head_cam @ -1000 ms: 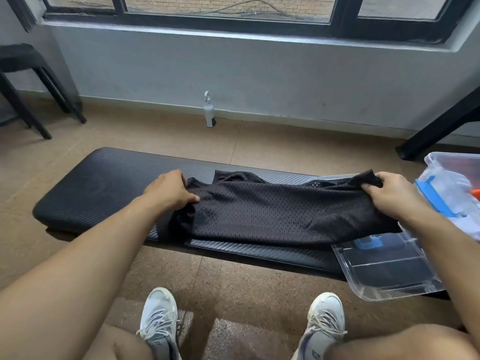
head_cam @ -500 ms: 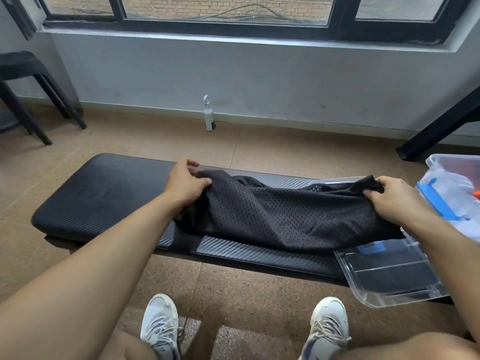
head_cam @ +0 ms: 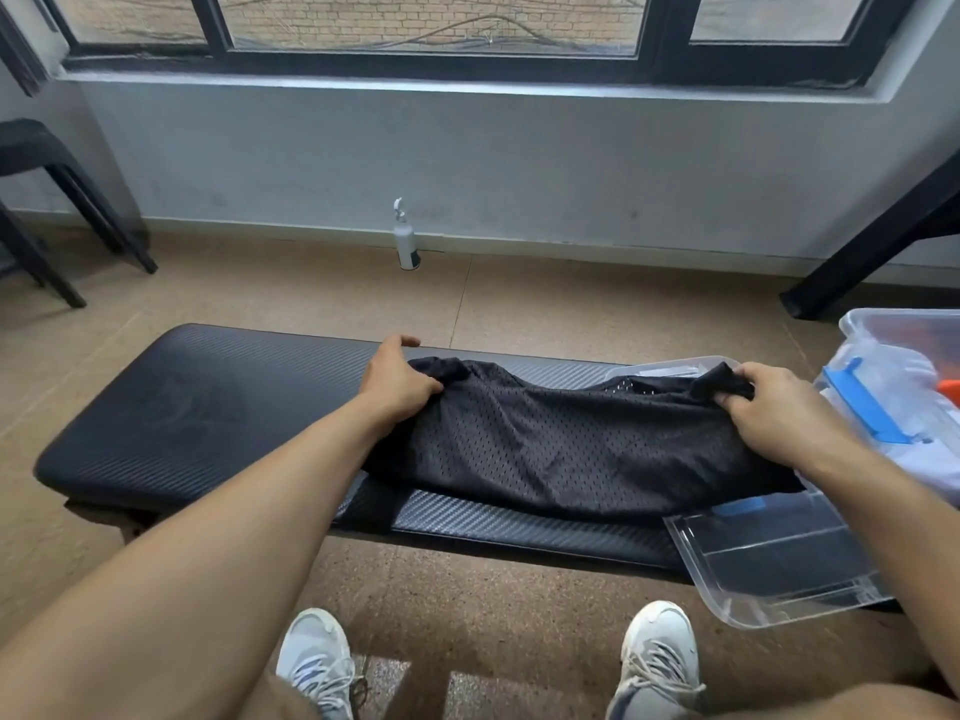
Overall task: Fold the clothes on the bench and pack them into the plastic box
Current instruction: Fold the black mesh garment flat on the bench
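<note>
I have the black mesh shirt (head_cam: 566, 449) stretched across the bench (head_cam: 208, 407), one end in each hand. My left hand (head_cam: 397, 379) pinches the left end, thumb and fingers closed on a bunch of cloth. My right hand (head_cam: 779, 413) grips the right end in curled fingers, above the clear lid (head_cam: 769, 563) lying on the right end of the bench. The plastic box (head_cam: 904, 387) sits just beyond, at my right. The mesh is slippery and sags in the middle, so I judge the fold could go crooked if one hand pulls harder than the other. The shirt's right end drapes over the lid, and dragging it could push that lid off the bench's near edge.
</note>
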Demonstrator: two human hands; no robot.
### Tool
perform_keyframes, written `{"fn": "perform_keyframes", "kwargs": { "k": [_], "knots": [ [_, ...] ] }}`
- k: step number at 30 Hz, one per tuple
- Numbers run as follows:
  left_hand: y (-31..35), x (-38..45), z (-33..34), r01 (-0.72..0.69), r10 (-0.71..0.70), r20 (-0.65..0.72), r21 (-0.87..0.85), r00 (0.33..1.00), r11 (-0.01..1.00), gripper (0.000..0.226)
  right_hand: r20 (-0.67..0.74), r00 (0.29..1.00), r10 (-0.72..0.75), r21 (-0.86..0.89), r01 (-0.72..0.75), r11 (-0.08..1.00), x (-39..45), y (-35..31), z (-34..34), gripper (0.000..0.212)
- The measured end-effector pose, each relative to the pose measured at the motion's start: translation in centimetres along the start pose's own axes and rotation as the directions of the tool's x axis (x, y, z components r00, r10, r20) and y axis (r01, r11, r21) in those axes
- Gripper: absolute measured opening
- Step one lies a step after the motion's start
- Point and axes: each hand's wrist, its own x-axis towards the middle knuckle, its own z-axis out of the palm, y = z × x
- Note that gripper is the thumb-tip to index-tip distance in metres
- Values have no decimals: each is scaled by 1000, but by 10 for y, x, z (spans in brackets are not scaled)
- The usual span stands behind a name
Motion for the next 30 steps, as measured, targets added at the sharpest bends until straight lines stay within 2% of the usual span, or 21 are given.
{"fn": "perform_keyframes", "kwargs": {
  "k": [5,8,10,12,13,15,17,20,23,26,27,30],
  "knots": [
    [18,-18,-15,-119,107,-99,-126,989,985,54,14,1000,6,11,-6,1000,2,6,0,27],
    [19,-31,-29,-66,54,-59,-223,997,972,54,19,1000,8,25,-8,1000,3,6,-1,27],
    [13,-37,-40,-25,21,-23,-209,1000,978,56,18,1000,8,32,-9,999,3,6,-3,26],
    [1,-39,-51,-31,26,-49,-105,998,994,61,20,1000,8,37,-9,999,2,7,-4,26],
    [-7,-38,-56,-39,39,-64,4,997,999,67,21,1000,9,40,-10,999,2,7,-4,27],
    [-19,-37,-60,-34,40,-15,284,999,958,85,30,999,12,50,-13,999,2,9,-4,27],
    [-25,-36,-55,-42,24,49,425,999,904,92,45,999,17,54,-19,998,1,10,-4,26],
    [-20,-32,-42,-171,158,66,352,985,920,68,43,999,15,51,-18,999,2,14,-2,25],
    [-18,-20,-31,-282,265,104,474,959,834,61,43,999,19,43,-21,999,3,16,0,25],
    [-23,-8,-28,-291,192,219,695,957,658,71,51,998,22,43,-24,999,4,15,2,26],
    [-23,-6,-28,-278,158,231,725,960,630,69,52,998,22,41,-24,999,4,15,2,27],
    [-22,-3,-31,-270,167,213,716,963,644,36,58,998,21,34,-23,999,5,17,3,28]
  ]
}}
